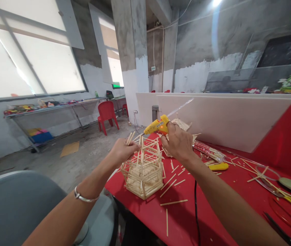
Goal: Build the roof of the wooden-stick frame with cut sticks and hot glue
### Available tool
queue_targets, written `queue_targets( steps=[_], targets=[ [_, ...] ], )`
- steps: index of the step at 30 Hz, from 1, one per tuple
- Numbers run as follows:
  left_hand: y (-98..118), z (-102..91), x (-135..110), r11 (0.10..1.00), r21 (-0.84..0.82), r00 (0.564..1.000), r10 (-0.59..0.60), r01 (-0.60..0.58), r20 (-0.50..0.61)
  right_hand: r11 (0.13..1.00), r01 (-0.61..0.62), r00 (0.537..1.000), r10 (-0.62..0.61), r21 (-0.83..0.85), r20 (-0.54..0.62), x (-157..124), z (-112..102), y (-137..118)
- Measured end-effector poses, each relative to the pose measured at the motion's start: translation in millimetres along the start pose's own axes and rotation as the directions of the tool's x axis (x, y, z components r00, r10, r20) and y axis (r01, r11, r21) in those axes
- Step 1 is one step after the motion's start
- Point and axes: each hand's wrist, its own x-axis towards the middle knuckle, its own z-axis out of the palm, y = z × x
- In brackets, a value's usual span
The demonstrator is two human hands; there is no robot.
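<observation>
A yellow hot glue gun [158, 125] is gripped in my right hand [181, 140], with a clear glue stick [181, 106] jutting from its back. Its nozzle points left and down, close to the top of a lattice frame of thin wooden sticks [145, 186] on the red table. My left hand [122, 150] is closed around a few short wooden sticks [129, 138] beside the frame's upper left. Whether its fingers also touch the frame I cannot tell. Partly hidden behind my right hand stands a second stick structure [182, 123] with a roof-like top.
Loose sticks [173, 202] lie on the red table [181, 225]. A black cord [196, 208] runs along it. To the right are bagged sticks [209, 152], a yellow-handled tool [218, 166] and red-handled scissors [286, 217]. A white partition [224, 119] borders the back; a grey chair [24, 201] stands left.
</observation>
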Motion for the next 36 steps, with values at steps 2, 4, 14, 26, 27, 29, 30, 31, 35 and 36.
queue_targets(
  steps=[2, 4, 14, 26, 27, 29, 30, 31, 35, 36],
  targets=[
    [-0.1, 0.3, 0.7, 1.000, 0.008, 1.000, 0.009, -0.009, 0.003, 1.000, -0.001, 1.000, 0.001, 0.005, 0.000, 0.1, -0.3, 0.2],
    [-0.7, 0.8, 1.6, 1.000, 0.018, 1.000, 0.018, -0.018, 0.005, 1.000, -0.002, 1.000, 0.002, 0.002, 0.000, 0.1, -0.8, 0.8],
    [-2.1, 1.8, 2.8, 1.000, -0.008, 1.000, 0.020, -0.020, 0.008, 1.000, -0.008, 1.000, 0.008, -0.002, -0.025, -22.6, -14.2, 5.0],
    [1.9, 4.1, 2.4, 0.999, -0.053, 1.000, -0.009, 0.009, 0.000, 0.995, 0.079, 0.997, -0.080, 0.067, 0.011, -63.6, -22.4, 5.9],
    [2.6, 4.2, 1.8, 0.999, -0.049, 1.000, -0.008, 0.008, -0.005, 0.994, 0.082, 0.996, -0.083, 0.072, 0.020, -63.8, -22.3, 5.7],
    [3.8, 4.4, 0.9, 0.999, -0.039, 1.000, -0.006, 0.006, -0.011, 0.993, 0.089, 0.995, -0.092, 0.081, 0.030, -64.0, -21.5, 5.5],
    [4.1, 4.5, 0.7, 0.999, -0.037, 1.000, -0.006, 0.005, -0.014, 0.992, 0.094, 0.995, -0.097, 0.087, 0.036, -64.2, -21.0, 5.6],
    [4.3, 4.6, 0.5, 0.999, -0.038, 1.000, -0.007, 0.007, -0.015, 0.991, 0.097, 0.994, -0.101, 0.093, 0.041, -64.5, -20.5, 5.8],
    [4.1, 5.6, 0.8, 0.999, -0.044, 1.000, -0.015, 0.014, -0.021, 0.989, 0.101, 0.993, -0.107, 0.106, 0.052, -65.2, -19.9, 5.8],
    [4.1, 5.8, 0.9, 0.999, -0.045, 1.000, -0.017, 0.016, -0.021, 0.989, 0.102, 0.993, -0.108, 0.105, 0.054, -65.3, -20.1, 5.6]
  ],
)
